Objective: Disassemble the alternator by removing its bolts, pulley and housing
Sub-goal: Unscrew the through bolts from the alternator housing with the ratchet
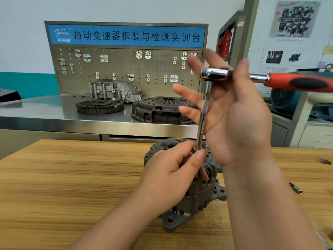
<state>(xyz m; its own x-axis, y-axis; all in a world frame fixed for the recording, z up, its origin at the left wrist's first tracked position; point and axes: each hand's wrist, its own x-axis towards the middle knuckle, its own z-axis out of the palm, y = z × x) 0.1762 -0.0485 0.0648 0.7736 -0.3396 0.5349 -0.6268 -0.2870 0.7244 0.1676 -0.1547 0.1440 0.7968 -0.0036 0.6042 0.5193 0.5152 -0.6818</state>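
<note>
Two hands work over the alternator [200, 195], which stands on end on the wooden table [72, 177], close to its far edge and right of the middle, with a mounting ear turned toward the near edge. My left hand [173, 170] reaches in from the near side and pinches the small socket [196, 148] between thumb and curled fingers, right on the alternator's top face. A slim chrome extension [203, 114] rises from that socket, leaning slightly right, to the head of a ratchet [214, 73] whose red-and-black handle runs off toward the right. My right hand [239, 123] stands upright beside the extension with its fingers [182, 90] splayed and straight. The ratchet's neck passes behind the thumb, in the fork between thumb and forefinger, and no finger wraps the tool. I cannot tell from here whether the socket sits on a bolt, because my left fingers cover its lower end. Near the table's right edge, well apart from the alternator, lies a short metal bit [297, 189]. Beyond the far edge runs a steel bench [45, 112] carrying a toothed flywheel [100, 106], a clutch cover [160, 110] and a grey casting [115, 91]. Behind them stands a pegboard [126, 69] dotted with hooks, topped by a blue sign [126, 36] in Chinese characters.
</note>
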